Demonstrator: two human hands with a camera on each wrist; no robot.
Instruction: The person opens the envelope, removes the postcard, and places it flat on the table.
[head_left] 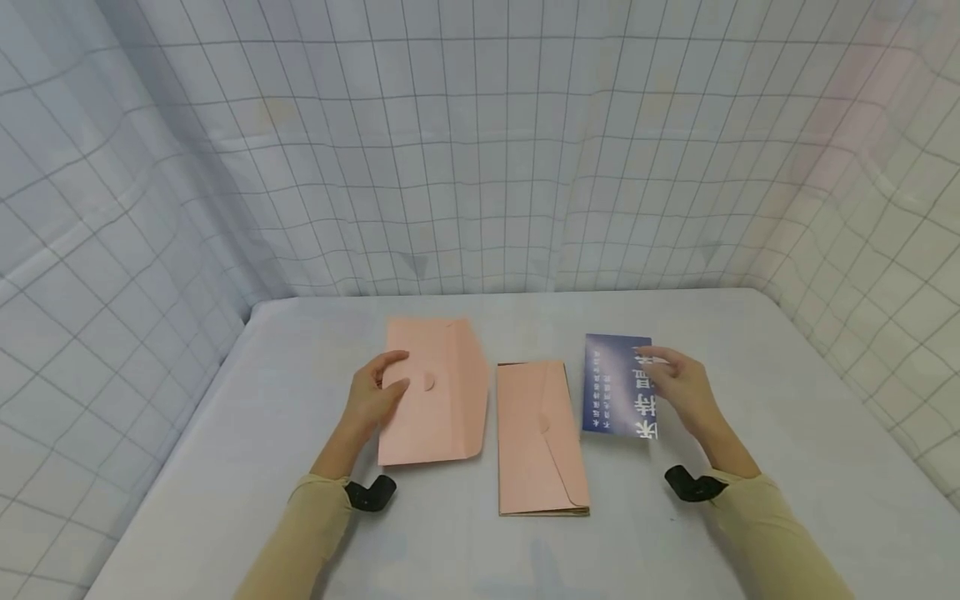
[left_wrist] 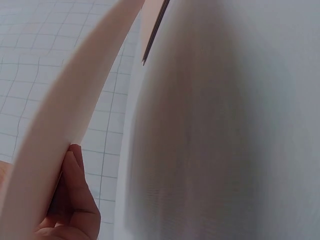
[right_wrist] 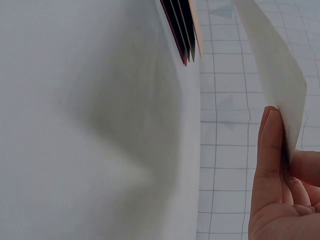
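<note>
In the head view my left hand [head_left: 372,392] grips the left edge of a pink envelope [head_left: 431,425], thumb in front and its flap folded out to the right. The left wrist view shows this envelope [left_wrist: 75,85] raised off the table, with fingers behind it. My right hand [head_left: 682,387] pinches the right edge of a blue card [head_left: 618,383] printed with white characters. From the right wrist, the card's pale back [right_wrist: 280,65] is seen held up between thumb and fingers. Between both hands lies a stack of pink envelopes [head_left: 525,450], the top one with its flap closed.
A white-covered table [head_left: 450,550] carries the stack. White curtains with a grid pattern [head_left: 480,167] hang behind the table and along both sides. Black wrist-worn pieces [head_left: 371,493] stick out at both cuffs.
</note>
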